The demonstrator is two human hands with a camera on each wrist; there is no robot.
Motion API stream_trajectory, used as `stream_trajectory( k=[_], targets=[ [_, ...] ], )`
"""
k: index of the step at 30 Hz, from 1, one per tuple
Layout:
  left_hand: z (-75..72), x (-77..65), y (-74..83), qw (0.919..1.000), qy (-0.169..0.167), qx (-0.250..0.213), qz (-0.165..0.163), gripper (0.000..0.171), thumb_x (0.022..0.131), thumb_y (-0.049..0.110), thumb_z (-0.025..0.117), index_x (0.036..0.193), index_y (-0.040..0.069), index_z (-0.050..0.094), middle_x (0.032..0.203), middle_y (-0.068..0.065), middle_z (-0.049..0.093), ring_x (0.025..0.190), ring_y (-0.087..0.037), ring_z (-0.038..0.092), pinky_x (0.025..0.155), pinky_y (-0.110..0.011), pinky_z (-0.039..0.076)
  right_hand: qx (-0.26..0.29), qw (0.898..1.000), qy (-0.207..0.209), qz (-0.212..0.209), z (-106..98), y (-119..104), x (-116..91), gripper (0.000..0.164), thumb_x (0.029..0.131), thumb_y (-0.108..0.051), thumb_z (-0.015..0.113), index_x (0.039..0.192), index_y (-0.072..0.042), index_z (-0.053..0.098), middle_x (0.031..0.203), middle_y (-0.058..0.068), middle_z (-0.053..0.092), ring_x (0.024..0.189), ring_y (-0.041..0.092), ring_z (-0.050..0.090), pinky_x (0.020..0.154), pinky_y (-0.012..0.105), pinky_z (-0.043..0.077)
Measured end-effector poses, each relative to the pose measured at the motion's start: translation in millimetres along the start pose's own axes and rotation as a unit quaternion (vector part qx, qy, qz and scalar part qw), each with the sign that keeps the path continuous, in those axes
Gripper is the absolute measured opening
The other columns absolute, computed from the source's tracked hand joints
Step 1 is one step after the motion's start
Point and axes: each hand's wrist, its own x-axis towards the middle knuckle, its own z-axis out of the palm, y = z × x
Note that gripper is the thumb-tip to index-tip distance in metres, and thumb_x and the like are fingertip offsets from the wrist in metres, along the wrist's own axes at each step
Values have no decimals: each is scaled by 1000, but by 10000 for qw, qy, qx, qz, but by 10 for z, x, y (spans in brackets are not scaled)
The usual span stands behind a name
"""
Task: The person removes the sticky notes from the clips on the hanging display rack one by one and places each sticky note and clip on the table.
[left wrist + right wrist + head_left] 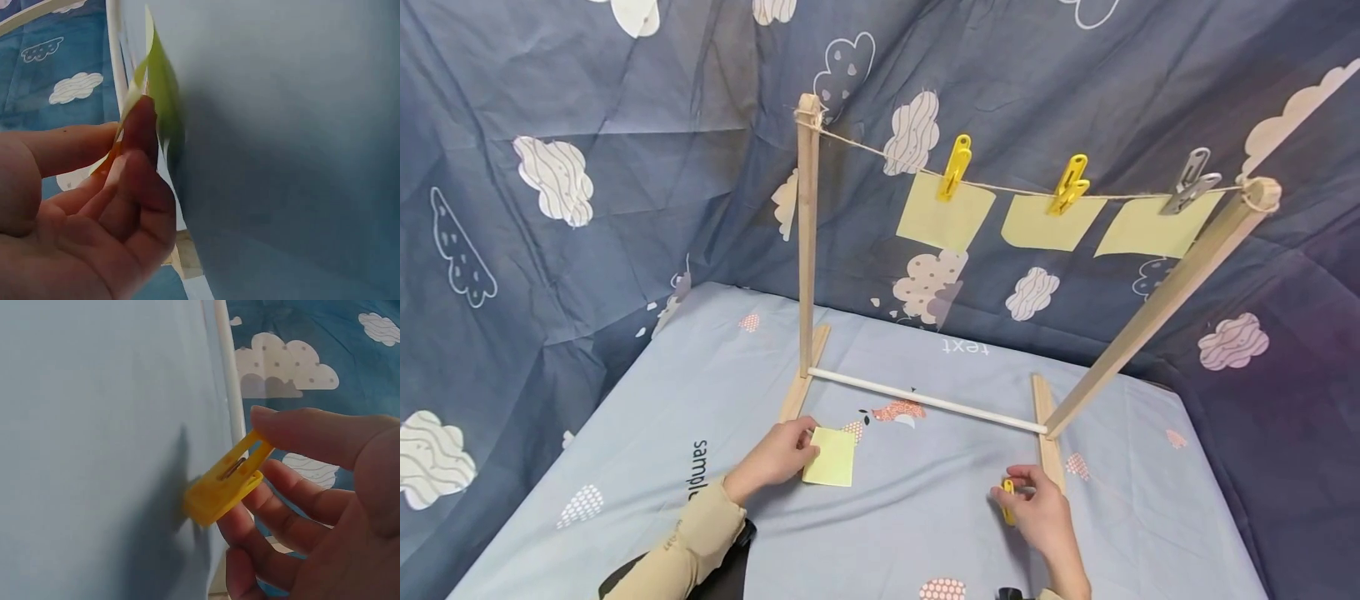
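My left hand [787, 451] pinches a yellow sticky note [830, 457] between thumb and fingers, low over the light blue cloth. In the left wrist view one yellow sheet [164, 87] stands on the far side of the index fingertip and another is under the thumb. My right hand [1037, 506] holds a yellow clothespin [1008, 502] by its handle end. Up close in the right wrist view, the clothespin [219, 487] points away from the thumb with its spring showing. Whether its tips are parted is hard to see.
Behind the hands stands a wooden frame [808, 242] with a white crossbar [925, 401]. From its string [865, 147] hang three yellow notes [942, 218], held by two yellow clothespins [1067, 187] and a grey clothespin [1187, 185]. The right post [1157, 304] leans toward the right.
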Motion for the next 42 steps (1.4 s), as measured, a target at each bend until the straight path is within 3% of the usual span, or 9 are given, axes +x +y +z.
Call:
stream_trajectory(
  k=[12, 19, 34, 42],
  targets=[
    [99, -16, 61, 9926, 375, 1145, 156, 11, 77, 7, 62, 87, 6, 57, 58, 4, 45, 50, -9, 39, 45, -22, 32, -318, 9995, -14, -21, 124, 57, 3, 36, 71, -21, 72, 100, -4, 59, 90, 8, 61, 79, 17, 52, 63, 25, 38],
    [122, -35, 80, 9854, 524, 1621, 33, 21, 70, 12, 68, 86, 7, 55, 64, 2, 49, 56, -13, 42, 48, -27, 34, -380, 9993, -12, -44, 156, 79, 5, 36, 70, -22, 73, 99, -5, 60, 91, 7, 60, 79, 17, 51, 64, 25, 37],
    [141, -70, 94, 9802, 488, 1916, -124, 47, 68, 17, 70, 111, 7, 52, 78, -5, 51, 55, -15, 43, 45, -30, 35, -374, 9990, -213, -86, 97, 113, -9, 45, 66, -24, 77, 100, -2, 59, 91, 9, 59, 70, 12, 49, 58, 24, 37],
    [134, -80, 102, 9772, 402, 2086, -29, 45, 72, 19, 69, 113, 8, 53, 79, -7, 50, 56, -15, 42, 44, -30, 34, -392, 9985, -371, -80, 109, 132, 26, 48, 65, -27, 78, 101, -1, 58, 89, 8, 55, 72, 14, 46, 60, 24, 36]
  ],
)
